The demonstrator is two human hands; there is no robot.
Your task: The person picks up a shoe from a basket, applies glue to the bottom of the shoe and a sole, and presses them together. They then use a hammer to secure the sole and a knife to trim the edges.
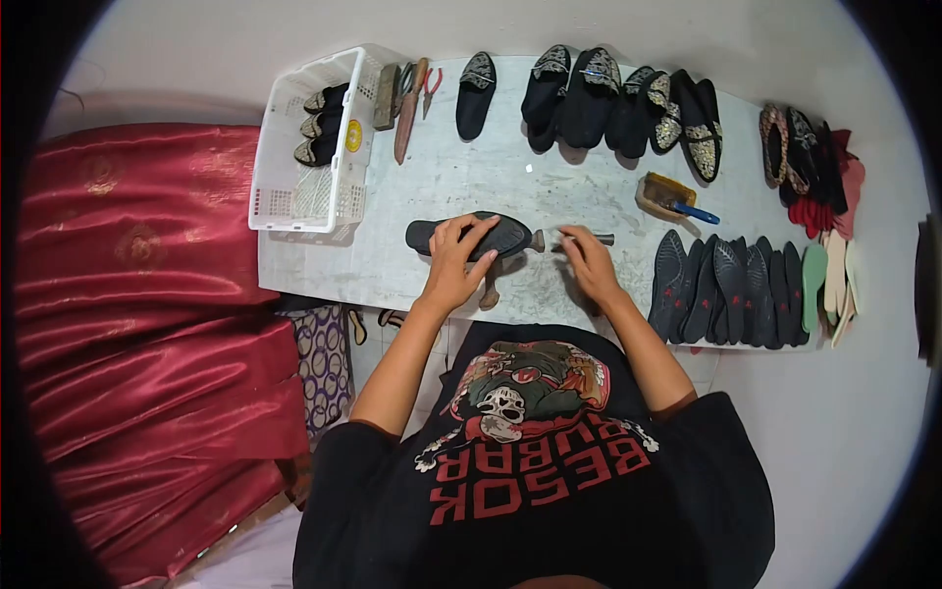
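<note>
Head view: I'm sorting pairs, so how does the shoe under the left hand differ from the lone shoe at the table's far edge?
The held shoe lies sole up and crosswise, while the lone shoe rests sole down, pointing away. The held shoe shows only its dark sole; the lone shoe shows a glittering embroidered toe. The left hand presses the held shoe; nothing touches the lone shoe. Both are black.
</note>
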